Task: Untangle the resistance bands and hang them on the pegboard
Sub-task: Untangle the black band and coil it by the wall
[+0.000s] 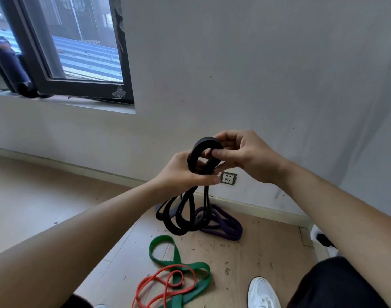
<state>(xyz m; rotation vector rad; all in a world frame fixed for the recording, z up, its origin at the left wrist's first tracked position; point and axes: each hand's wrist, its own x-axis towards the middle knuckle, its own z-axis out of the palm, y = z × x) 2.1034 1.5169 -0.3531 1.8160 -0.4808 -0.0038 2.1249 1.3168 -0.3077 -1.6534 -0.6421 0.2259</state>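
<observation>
Floorboards point(256, 252) below the wall socket point(228, 178) hold the purple band point(229, 227); with your left hand point(185, 172) and right hand point(245, 156) both clamped on the black band point(204, 142), yanking could knot them.

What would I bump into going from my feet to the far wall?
Green band → purple band → wall socket. The orange band overlaps the green one and the black band hangs over the purple, so both are left out.
</observation>
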